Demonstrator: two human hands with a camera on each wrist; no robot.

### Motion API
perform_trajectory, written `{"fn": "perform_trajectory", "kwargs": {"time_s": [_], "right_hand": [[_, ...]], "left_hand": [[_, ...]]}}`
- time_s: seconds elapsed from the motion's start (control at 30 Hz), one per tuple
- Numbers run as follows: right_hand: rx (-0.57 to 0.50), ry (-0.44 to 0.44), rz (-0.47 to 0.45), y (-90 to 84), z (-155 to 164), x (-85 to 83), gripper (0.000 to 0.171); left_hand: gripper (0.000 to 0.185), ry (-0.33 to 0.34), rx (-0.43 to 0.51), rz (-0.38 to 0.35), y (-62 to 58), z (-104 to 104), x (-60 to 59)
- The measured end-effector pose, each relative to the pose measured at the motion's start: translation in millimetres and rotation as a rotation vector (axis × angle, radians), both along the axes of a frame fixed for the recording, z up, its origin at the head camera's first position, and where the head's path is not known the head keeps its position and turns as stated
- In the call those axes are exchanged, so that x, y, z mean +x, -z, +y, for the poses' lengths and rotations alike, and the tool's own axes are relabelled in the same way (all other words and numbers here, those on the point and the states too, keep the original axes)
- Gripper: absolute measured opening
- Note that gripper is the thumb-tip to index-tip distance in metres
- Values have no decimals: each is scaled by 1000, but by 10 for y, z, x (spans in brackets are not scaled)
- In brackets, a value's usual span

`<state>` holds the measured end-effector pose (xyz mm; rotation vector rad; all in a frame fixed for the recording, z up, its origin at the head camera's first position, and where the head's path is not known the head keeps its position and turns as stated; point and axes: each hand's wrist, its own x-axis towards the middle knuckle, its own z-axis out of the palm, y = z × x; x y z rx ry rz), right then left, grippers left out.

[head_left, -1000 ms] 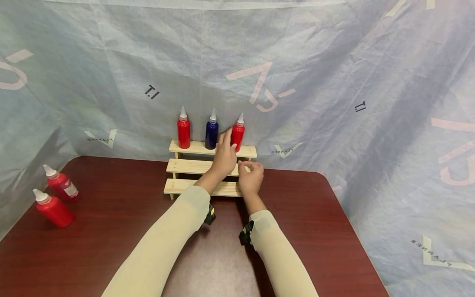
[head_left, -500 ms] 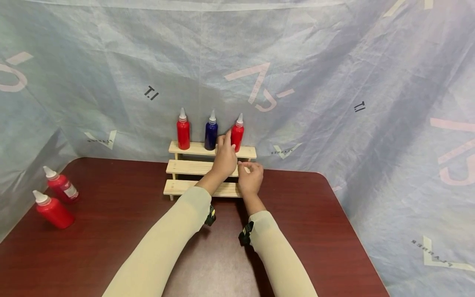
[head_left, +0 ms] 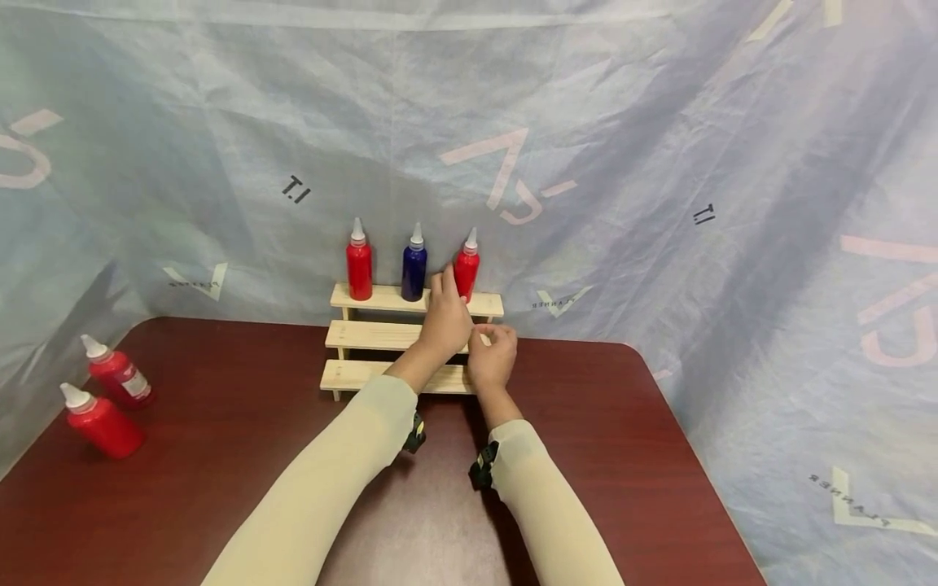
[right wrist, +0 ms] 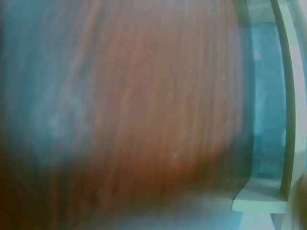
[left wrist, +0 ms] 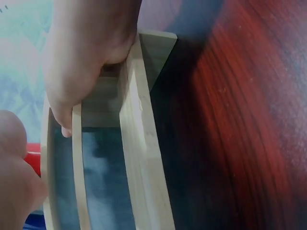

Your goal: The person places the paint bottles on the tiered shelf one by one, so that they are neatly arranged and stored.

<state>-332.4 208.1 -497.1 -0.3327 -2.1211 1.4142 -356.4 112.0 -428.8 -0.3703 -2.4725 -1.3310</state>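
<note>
Left hand (head_left: 444, 319), fingers straight, touches the red bottle (head_left: 466, 271) at rack's (head_left: 366, 334) one o'clock; right hand (head_left: 493, 358), curled empty, could topple it

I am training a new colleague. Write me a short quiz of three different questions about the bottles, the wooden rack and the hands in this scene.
1. How many bottles stand on the top step of the wooden rack?
2. True or false: the blue bottle stands between two red ones.
3. Where are the two other red bottles? A) on the lowest step B) on the table at its left edge C) in the right hand

Key:
1. Three.
2. True: a red bottle is on its left, and another red bottle on its right, next to the left hand.
3. B: one red bottle and one more are there.
</note>
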Motion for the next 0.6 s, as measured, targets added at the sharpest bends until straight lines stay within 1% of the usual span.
{"fn": "perform_trajectory", "kwargs": {"time_s": [0.13, 0.27, 0.37, 0.47, 0.6], "right_hand": [[16, -1, 33, -6, -9, 2, 14], [26, 7, 60, -18, -17, 11, 15], [30, 14, 73, -22, -19, 10, 17], [22, 13, 88, -18, -18, 15, 19], [10, 15, 75, -6, -17, 11, 20]], "left_hand": [[73, -10, -40, -2, -16, -2, 50], [78, 3, -108, -38, -47, -24, 132], [83, 22, -174, -62, -80, -50, 219], [86, 33, -234, -58, -92, -79, 308], [83, 36, -308, -70, -100, -116, 409]]}}
